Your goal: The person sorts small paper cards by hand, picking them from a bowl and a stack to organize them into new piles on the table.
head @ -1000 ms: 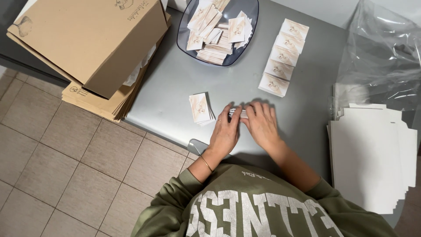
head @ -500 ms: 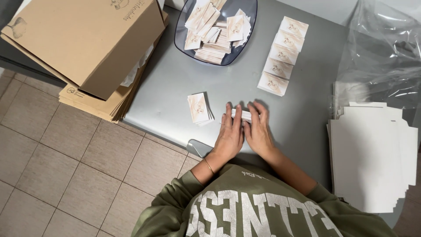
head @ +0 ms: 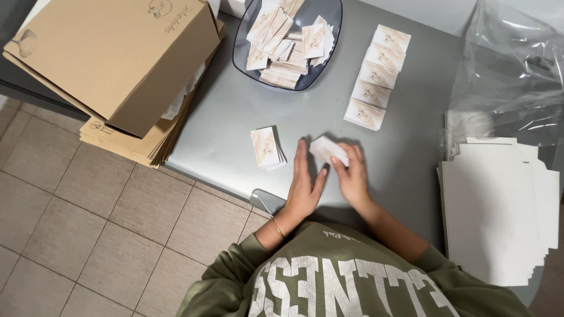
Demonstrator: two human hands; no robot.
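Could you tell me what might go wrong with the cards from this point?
The right hand pinches a small stack by one end only, tilted off the table; loose cards could fan out or slip. The left hand lies flat, close to the pile near the table edge; a nudge might push cards onto the floor.

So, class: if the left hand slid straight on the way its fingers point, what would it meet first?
The left hand points up the table; past bare tabletop, it would probably first meet the bowl of cards, though depth is unclear.

Even overhead light, soft shadows, glare on plastic sheet (head: 517,70), sharp focus
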